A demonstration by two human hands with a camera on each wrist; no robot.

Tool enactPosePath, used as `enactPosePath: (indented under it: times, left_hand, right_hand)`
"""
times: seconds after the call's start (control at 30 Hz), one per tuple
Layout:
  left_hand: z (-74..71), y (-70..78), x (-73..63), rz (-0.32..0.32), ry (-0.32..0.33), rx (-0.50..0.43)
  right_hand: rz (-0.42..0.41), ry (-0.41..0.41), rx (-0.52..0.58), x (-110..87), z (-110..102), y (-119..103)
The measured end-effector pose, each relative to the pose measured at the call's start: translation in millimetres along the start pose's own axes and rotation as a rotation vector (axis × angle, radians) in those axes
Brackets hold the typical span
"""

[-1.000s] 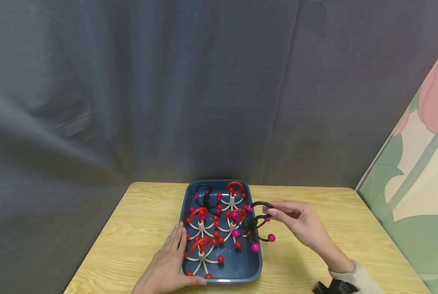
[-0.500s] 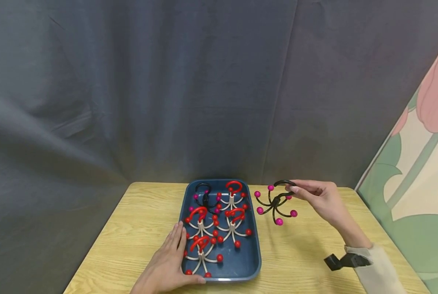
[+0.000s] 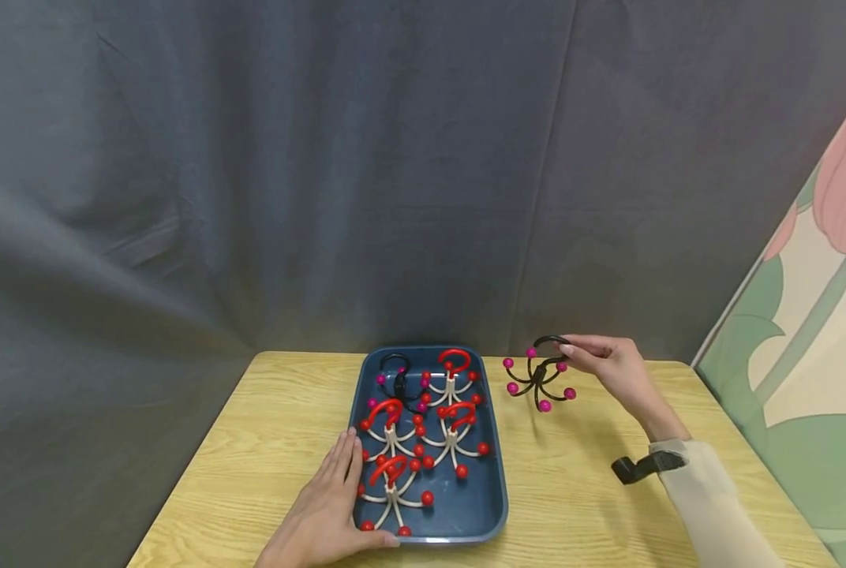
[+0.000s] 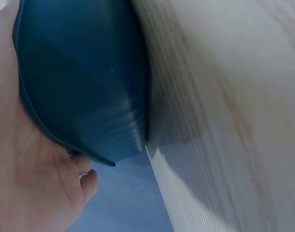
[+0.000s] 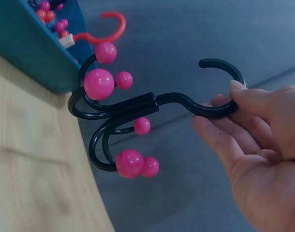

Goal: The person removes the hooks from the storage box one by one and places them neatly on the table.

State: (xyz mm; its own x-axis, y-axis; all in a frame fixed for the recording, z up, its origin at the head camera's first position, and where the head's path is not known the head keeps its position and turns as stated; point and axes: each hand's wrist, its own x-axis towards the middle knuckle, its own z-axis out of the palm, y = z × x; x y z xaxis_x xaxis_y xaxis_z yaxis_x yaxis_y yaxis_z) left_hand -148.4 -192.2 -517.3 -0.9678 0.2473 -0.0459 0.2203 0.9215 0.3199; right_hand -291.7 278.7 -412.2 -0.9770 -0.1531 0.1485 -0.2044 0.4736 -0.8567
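My right hand (image 3: pixel 611 371) pinches the hook of a black multi-arm hook hanger (image 3: pixel 539 377) between thumb and fingers, right of the tray. Pink balls (image 5: pixel 99 84) tip its curved arms, which point down close over the table's far part. The left hand (image 3: pixel 323 501) lies against the near left corner of a dark blue tray (image 3: pixel 503 481), fingers straight along its side and thumb along the front. Inside the tray stand several white hangers (image 3: pixel 392 498) with red hooks and red balls. Another black hanger (image 3: pixel 399 385) with pink balls sits at the tray's back left.
The wooden table (image 3: pixel 252 442) carries the tray near its middle. A grey curtain (image 3: pixel 394 197) hangs behind its back edge. At the right stands a flower-patterned panel (image 3: pixel 806 379).
My right hand has carried the black hanger from over the tray's right side out to the right and farther back. The left hand has stayed at the tray's corner.
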Motion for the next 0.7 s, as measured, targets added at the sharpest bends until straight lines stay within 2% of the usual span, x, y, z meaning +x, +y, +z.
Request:
enactPosePath:
  times: [0.37, 0.6, 0.7]
  left_hand:
    - [-0.7, -2.7, 2.7, 0.021, 0.016, 0.031]
    - [-1.0, -3.3, 2.4, -0.025, -0.067, -0.012]
    - [-1.3, -3.3, 2.2, -0.033, -0.079, -0.011]
  right_hand:
    - [0.014, -0.011, 0.113, 36.7, 17, 26]
    - [0.058, -0.028, 0.141, 55.1, 34, 44]
    - [0.067, -0.029, 0.158, 59.3, 39, 50]
